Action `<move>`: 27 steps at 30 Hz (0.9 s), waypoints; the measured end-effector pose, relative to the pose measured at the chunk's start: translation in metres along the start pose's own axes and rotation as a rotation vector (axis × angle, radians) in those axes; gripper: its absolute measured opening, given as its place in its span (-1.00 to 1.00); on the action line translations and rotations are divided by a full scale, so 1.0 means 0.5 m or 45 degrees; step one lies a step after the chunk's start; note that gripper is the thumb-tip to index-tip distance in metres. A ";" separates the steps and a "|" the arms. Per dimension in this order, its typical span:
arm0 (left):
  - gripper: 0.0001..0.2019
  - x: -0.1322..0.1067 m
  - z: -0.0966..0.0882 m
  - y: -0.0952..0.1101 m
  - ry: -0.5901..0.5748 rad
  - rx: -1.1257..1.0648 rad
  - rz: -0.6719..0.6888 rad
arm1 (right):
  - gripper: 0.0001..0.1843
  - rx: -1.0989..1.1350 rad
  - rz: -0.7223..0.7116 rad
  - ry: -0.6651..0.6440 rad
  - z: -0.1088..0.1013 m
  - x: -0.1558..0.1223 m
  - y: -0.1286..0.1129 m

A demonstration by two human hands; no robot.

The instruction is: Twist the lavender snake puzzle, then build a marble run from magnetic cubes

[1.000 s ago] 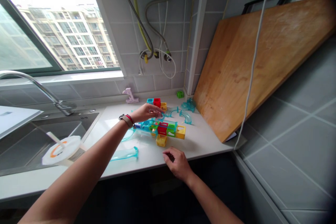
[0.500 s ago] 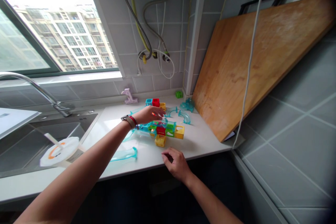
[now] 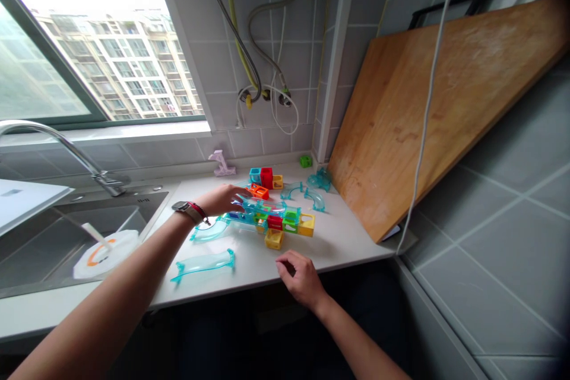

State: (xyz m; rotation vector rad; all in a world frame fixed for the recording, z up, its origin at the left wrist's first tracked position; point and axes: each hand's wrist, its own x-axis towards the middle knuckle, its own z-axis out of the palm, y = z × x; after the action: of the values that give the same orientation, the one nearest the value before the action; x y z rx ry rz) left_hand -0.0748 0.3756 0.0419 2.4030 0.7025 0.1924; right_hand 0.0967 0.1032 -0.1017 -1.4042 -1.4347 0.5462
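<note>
My left hand (image 3: pixel 225 199) reaches over the left end of a toy marble-run build, its fingers stretched out and a little apart. It seems to hold nothing, though its fingertips overlap clear blue track (image 3: pixel 267 208) and I cannot tell whether they touch. Just beyond the fingertips are orange cube blocks (image 3: pixel 258 191). The build also has a red block (image 3: pixel 275 223), a green block (image 3: pixel 291 221) and yellow blocks (image 3: pixel 306 224). Near the counter's front edge my right hand (image 3: pixel 299 276) is loosely curled, with nothing visible in it, close to a yellow block (image 3: pixel 274 239).
Loose blue track pieces (image 3: pixel 205 264) and curved ones (image 3: pixel 315 199) lie on the white counter (image 3: pixel 338 237). Behind stand blue and red blocks (image 3: pixel 266 177) and a lilac piece (image 3: pixel 221 163). A sink (image 3: pixel 151 208) is at left; a wooden board (image 3: pixel 423 101) leans at right.
My left hand has moved left across the build, uncovering the orange blocks and more of the track piece in front. My right hand has stayed almost still.
</note>
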 end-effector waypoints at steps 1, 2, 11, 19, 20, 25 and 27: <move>-0.53 0.000 0.001 0.000 -0.005 -0.040 -0.002 | -0.83 -0.001 0.001 -0.004 -0.001 0.000 -0.001; -0.53 0.000 0.001 0.001 -0.016 -0.079 -0.003 | -0.83 -0.001 0.003 -0.007 -0.001 0.001 -0.003; -0.47 -0.017 -0.006 -0.005 -0.082 -0.296 -0.032 | -0.81 0.006 0.044 0.003 -0.002 0.006 0.000; -0.51 -0.089 -0.017 0.031 0.150 -0.202 0.120 | -0.76 0.185 0.146 0.005 -0.002 0.009 0.001; -0.54 -0.105 -0.013 0.042 0.165 -0.135 0.160 | -0.74 0.279 0.193 0.005 -0.005 0.008 0.001; -0.61 -0.167 0.030 0.107 0.160 0.282 0.304 | -0.47 0.663 0.273 0.038 -0.046 0.002 -0.024; -0.56 -0.170 0.048 0.134 0.104 0.330 0.333 | -0.47 0.593 0.245 -0.009 -0.070 0.005 -0.047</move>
State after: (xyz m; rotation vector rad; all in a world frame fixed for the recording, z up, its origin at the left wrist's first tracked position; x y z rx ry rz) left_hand -0.1105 0.2734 0.0658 2.7474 0.4691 0.3261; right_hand 0.1165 0.0890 -0.0675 -1.1656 -1.0896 0.9422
